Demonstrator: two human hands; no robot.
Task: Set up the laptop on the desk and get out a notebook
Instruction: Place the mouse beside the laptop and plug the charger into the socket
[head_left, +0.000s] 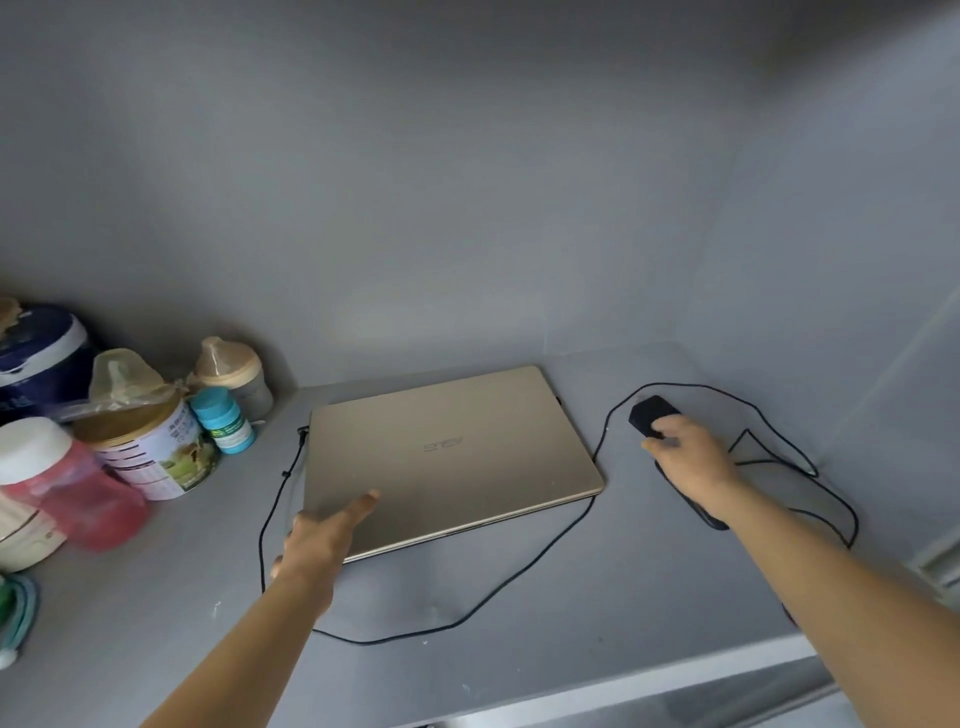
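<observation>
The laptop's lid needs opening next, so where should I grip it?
Judging by the upside-down logo, the hinge is likely far, so lift the closed laptop by its near front edge, coming from the near side, beside the left hand resting there.

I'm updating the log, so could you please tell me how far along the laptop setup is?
Done: the laptop lies closed on the desk, its cable attached. In hand: the right hand holds the black power adapter; the left hand touches the lid. Left: open it; no notebook visible.
</observation>
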